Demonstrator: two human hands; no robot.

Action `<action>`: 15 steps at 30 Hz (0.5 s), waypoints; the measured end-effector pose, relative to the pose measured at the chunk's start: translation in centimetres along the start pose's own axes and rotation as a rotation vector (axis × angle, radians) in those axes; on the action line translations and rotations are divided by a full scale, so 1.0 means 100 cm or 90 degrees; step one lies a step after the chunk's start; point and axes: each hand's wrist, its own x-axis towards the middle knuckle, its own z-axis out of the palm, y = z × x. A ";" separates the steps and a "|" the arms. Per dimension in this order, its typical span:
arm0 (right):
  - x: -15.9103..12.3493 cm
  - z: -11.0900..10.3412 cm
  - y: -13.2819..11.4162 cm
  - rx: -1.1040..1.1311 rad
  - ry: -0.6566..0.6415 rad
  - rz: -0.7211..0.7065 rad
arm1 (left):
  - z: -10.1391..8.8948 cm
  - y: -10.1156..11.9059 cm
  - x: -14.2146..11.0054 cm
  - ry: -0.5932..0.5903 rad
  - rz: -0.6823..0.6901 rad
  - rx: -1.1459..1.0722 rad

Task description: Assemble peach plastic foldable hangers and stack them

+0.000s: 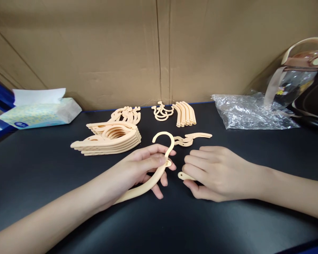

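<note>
from where i'm standing, everything hangs on the gap at the middle of the frame: the small holed end of a loose hanger arm pokes out of the right hand and points left, a little lower in the frame than the joint where the hook meets a curved hanger arm. the two ends are near but not touching. the joint sits with the left hand, its thumb pressed on it, fingers clamped on the piece at the joint with the lower ones fanned out behind; that arm's long axis slants away to the lower left. the right hand lies palm down, fingers curled together around the loose arm, which runs roughly sideways; its far end i can't see. both hands are over the dark surface, forearms coming in from the lower corners.
</note>
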 end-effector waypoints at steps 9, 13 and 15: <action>0.000 0.006 0.003 0.037 0.045 0.074 | -0.001 0.000 0.001 0.002 -0.004 0.018; -0.001 0.006 0.002 0.033 0.036 0.094 | 0.001 0.002 0.002 0.007 -0.003 0.015; -0.001 0.006 0.002 0.075 0.036 0.098 | 0.002 0.002 0.001 0.012 0.004 0.016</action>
